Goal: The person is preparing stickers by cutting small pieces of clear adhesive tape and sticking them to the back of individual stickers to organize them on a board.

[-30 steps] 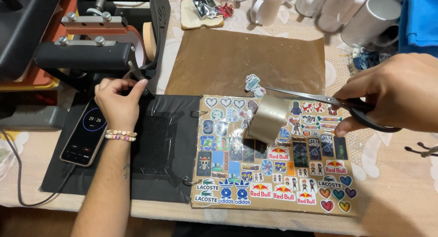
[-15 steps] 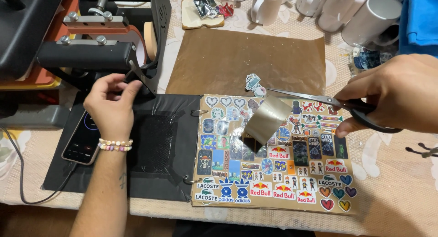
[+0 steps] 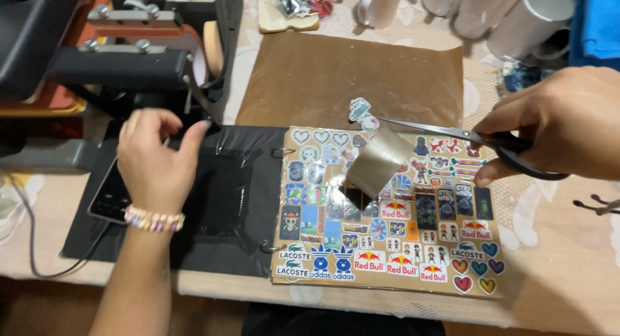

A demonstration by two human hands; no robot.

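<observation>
Since a moment ago, the left hand (image 3: 155,171) has slid a little back toward the person, and it now hides more of the phone (image 3: 106,200). The right hand (image 3: 555,126) has hardly moved. It is closed tight around the black handles of the scissors (image 3: 452,134). The blades look shut, or almost shut, and they make one thin line that points away from the fist. Just under the blades, a shiny flap (image 3: 378,165) of clear film stands up from the sticker sheet (image 3: 387,252). The work looks like cutting or lifting that film off the stickers. Whether the blades touch the flap cannot be told. Any more snipping would need slow, steady hands, because the little stickers sit right under the blades. A second hand to hold the sheet flat would help too. The left hand is loose and half open and holds nothing. Its fingertips are close to a thin rod on the black press (image 3: 129,68), and whether they touch it cannot be told. A bead bracelet (image 3: 154,220) sits on that wrist. Under the left palm lies a black mat (image 3: 239,200). Now the count: two hands, one pair of scissors, one sticker sheet, one shiny flap, one phone. Two small cut-out stickers (image 3: 360,111) lie by the blade tips. One brown paper (image 3: 349,77) lies past the scissors. At least four white mugs (image 3: 529,22) stand beyond it, some cut off at the edge.
</observation>
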